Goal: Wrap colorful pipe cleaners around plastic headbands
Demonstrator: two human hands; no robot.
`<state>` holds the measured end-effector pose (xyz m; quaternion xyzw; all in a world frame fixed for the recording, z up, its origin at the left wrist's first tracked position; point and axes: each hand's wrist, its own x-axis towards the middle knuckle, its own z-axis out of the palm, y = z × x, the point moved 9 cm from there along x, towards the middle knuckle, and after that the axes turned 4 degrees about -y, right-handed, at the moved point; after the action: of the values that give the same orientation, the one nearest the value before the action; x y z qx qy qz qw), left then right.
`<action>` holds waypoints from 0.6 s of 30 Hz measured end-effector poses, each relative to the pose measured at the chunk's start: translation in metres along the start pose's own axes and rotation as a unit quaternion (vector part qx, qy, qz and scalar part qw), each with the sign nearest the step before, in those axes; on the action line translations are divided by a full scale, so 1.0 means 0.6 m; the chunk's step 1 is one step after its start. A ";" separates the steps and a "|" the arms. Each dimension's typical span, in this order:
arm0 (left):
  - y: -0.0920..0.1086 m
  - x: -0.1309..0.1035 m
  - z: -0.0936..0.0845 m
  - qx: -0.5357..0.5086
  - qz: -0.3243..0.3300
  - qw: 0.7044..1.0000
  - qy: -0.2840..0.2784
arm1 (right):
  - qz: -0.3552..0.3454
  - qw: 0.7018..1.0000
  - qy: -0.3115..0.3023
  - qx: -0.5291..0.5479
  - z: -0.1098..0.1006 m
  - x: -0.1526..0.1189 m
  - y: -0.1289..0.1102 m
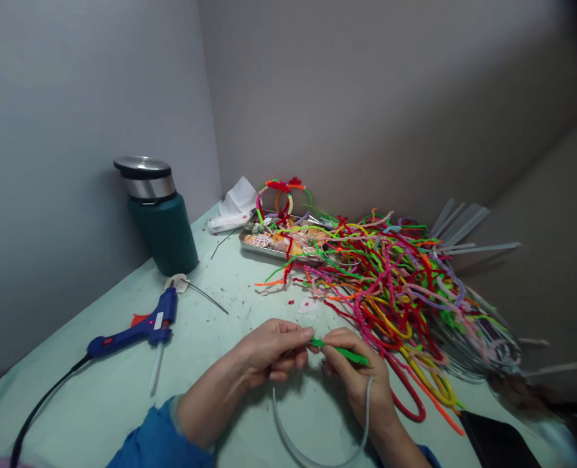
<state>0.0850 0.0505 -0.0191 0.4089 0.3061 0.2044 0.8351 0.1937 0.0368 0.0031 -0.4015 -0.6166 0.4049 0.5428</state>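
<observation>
Near the front middle of the table, my left hand (279,351) pinches one end of a short green fuzzy strip (351,355). The fingers of my right hand (354,370) are closed on the same strip, a little to the right, and its other end lies across that hand. A thin pale grey band (288,442) curves in a loop below both hands; its ends run up to them, and how they are held is hidden.
A blue glue gun (159,320) with a black cord lies left, before a green bottle (164,234). Behind are a white tissue (237,203) and a metal tray (263,252) of small pieces. Tangled coloured pipe cleaners (390,279) spread right, near a black flat object (497,442).
</observation>
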 end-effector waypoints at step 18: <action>0.058 -0.011 0.000 0.408 0.157 0.891 0.126 | 0.038 0.995 0.080 -0.039 -0.018 -0.008 0.000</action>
<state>0.0767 0.0669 0.0113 0.7269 0.3969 0.2394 0.5068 0.2046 0.0333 0.0026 -0.4764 -0.5710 0.3677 0.5584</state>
